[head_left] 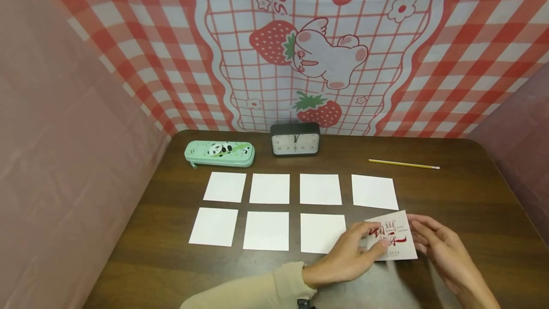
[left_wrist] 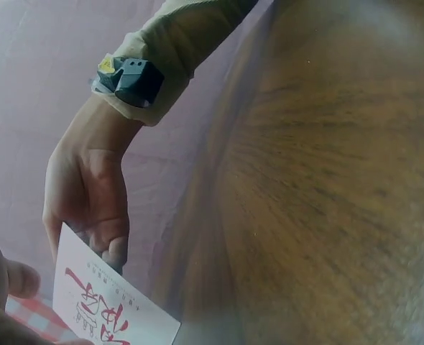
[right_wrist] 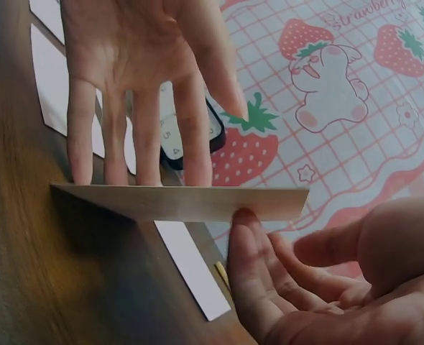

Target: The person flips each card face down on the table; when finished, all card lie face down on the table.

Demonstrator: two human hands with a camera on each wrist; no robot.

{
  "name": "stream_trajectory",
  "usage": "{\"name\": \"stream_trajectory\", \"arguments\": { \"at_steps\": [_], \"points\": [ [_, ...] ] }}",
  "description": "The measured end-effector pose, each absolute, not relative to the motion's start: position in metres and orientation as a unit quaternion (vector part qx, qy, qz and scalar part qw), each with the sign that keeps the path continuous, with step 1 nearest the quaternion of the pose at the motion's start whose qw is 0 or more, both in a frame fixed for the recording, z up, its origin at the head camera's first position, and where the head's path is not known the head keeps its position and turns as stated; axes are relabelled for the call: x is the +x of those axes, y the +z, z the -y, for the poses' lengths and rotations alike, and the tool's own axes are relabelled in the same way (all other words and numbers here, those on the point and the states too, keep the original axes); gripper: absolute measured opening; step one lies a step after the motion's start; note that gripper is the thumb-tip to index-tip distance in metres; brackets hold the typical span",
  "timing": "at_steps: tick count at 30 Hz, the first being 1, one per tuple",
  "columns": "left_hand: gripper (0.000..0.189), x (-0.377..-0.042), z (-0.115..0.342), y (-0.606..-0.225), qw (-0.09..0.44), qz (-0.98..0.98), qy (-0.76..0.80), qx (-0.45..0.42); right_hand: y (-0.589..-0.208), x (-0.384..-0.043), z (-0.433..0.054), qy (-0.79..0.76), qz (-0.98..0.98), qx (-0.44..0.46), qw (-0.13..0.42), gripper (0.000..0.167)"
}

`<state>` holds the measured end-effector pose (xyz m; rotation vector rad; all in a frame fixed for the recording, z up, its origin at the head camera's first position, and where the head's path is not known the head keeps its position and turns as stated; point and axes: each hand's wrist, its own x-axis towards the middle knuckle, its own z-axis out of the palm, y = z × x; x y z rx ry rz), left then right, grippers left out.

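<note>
A white card with red lettering (head_left: 401,247) stands tilted between my two hands at the right of the table. My left hand (head_left: 345,256) reaches in from the left, its straight fingertips against the printed face. In the right wrist view its thumb (right_wrist: 215,61) sticks out, apart from the card. My right hand (head_left: 450,256) is at the card's right edge, with loosely bent fingers. One fingertip (right_wrist: 245,221) touches the back of the card, while the right thumb (right_wrist: 327,246) is clear of it. In the left wrist view the card hides part of the right fingers.
Several blank white cards (head_left: 269,189) lie in two rows left of and behind my hands. Behind them are a green panda pencil case (head_left: 219,154), a black alarm clock (head_left: 295,140) and a yellow pencil (head_left: 403,164). A strawberry-print cloth (head_left: 321,56) hangs beyond the table.
</note>
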<state>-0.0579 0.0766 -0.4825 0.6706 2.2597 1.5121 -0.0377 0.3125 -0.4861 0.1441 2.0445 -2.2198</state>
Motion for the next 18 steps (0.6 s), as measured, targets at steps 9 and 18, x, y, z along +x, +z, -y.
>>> {"name": "stream_trajectory", "arguments": {
  "at_steps": [9,18],
  "points": [
    [0.047,-0.058,-0.076,-0.482,0.212,-0.759,0.568,0.236,-0.492,-0.034,-0.295,-0.618,-0.775,0.069,0.115,0.024],
    [0.042,-0.062,-0.077,-0.472,0.238,-0.666,0.681,0.191,-0.484,-0.031,-0.284,-0.576,-0.803,0.085,0.126,0.049]
  ]
}}
